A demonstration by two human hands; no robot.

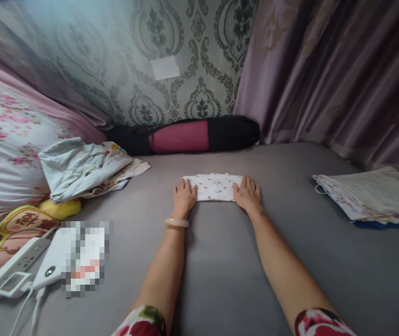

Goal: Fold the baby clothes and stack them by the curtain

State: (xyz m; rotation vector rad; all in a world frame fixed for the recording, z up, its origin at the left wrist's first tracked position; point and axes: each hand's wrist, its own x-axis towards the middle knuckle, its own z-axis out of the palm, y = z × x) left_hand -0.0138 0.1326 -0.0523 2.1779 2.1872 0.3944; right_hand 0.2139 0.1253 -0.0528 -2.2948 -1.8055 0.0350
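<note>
person's arms [166, 266] reach forward; left hand [184, 195] and right hand [247, 193] flat, palms down, fingers [182, 185] slightly apart; folded white printed cloth [216, 187] between the thumbs [236, 188].

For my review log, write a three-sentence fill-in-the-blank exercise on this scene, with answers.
Of the left hand and right hand, only the ____ has a bracelet at its wrist.
The number of hands touching the patterned cloth is ____.
The folded stack lies on the person's ____ side.

Missing words: left; two; right.
</note>
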